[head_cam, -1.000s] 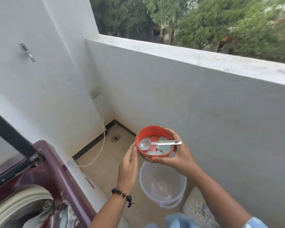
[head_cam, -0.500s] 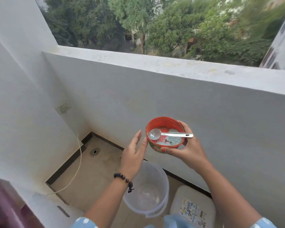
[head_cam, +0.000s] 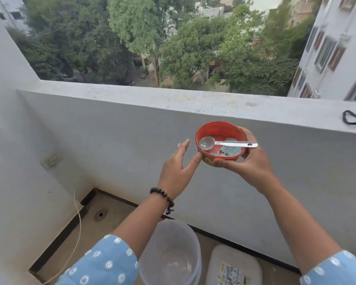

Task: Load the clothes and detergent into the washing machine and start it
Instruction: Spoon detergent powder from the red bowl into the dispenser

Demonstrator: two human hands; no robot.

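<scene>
Within the last second the view has swung up and away from the washing machine, which showed at the lower left of the frame and is now out of sight, so the detergent is being carried away from where it must go. The right hand (head_cam: pixel 253 163) grasps the round orange plastic bowl (head_cam: pixel 220 144) at centre right, level with the white parapet wall (head_cam: pixel 132 128), while the left hand (head_cam: pixel 178 171) is released, fingers straight, thumb at the bowl's side. A metal measuring spoon (head_cam: pixel 226 143) lies across the bowl over what looks like blue-speckled detergent powder (head_cam: pixel 231 150), little of it left.
</scene>
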